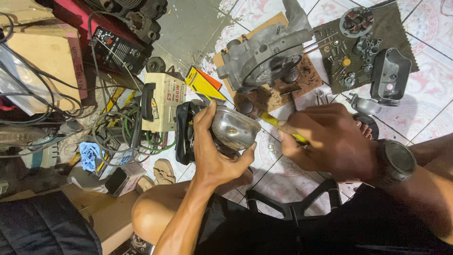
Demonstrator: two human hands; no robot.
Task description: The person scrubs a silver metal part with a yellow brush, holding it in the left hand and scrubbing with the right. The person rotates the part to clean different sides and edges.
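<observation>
Metal cover point(234, 126) in left hand point(212, 151) grip; right hand point(325, 141) clasps screwdriver point(278, 125).

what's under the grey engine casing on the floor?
The engine casing rests on a brown cardboard sheet, oil-stained, lying on patterned floor tiles. Whatever sits directly beneath the casing is covered; a dark round part pokes out at its lower edge.

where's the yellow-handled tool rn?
Head view, centre: the yellow-handled tool is gripped in the right hand, its tip toward the metal cup-shaped part held by the left hand, just below the engine casing.
</observation>
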